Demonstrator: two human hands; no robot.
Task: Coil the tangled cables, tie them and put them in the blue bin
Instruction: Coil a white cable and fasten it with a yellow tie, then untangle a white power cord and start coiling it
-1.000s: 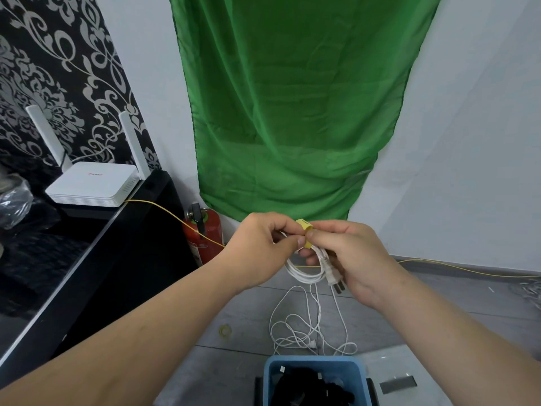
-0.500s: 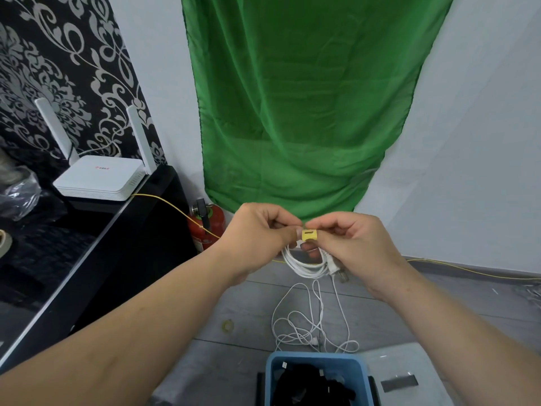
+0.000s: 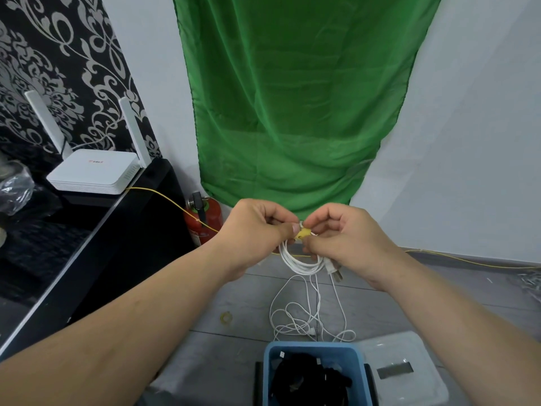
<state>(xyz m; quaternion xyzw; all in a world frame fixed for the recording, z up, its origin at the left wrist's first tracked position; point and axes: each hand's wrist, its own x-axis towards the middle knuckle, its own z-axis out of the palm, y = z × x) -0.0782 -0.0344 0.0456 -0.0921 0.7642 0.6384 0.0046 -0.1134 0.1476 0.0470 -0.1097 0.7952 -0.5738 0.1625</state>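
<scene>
Above the blue plastic bin point(image 3: 311, 348), the left hand point(image 3: 257, 230) and right hand point(image 3: 347, 238) both pinch a small yellow tie point(image 3: 303, 233) round the coiled white cable point(image 3: 297, 263) (plug point(image 3: 333, 269) dangling). If either pinch slackens, I'd expect the loops to spring open onto the loose white cable point(image 3: 304, 317) beyond the bin.

Close together, left hand point(image 3: 257, 230) and right hand point(image 3: 344, 234), seemingly both pinching.

The grey floor point(image 3: 248, 312) carries a loose white cable tangle point(image 3: 304, 320), a small ring point(image 3: 225, 317) and a red extinguisher point(image 3: 205, 221).
</scene>
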